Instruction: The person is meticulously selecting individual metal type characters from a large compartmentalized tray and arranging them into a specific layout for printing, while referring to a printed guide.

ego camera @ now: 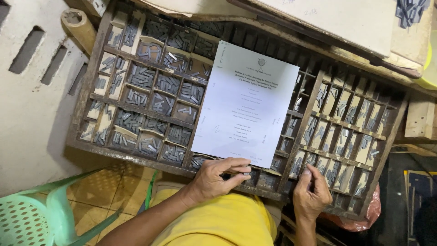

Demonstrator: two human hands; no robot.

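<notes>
Pinching a metal type sort (246,173), long axis sideways, left hand (214,178)

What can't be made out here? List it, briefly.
- Head view: compartments of the type case under the paper are covered.
- What the left hand pinches: a small grey piece, mostly hidden by fingers.
- Right hand: fingertips curled, contents unclear.
- Metal type: characters too small.
- Case's top edge hidden under boards.
</notes>
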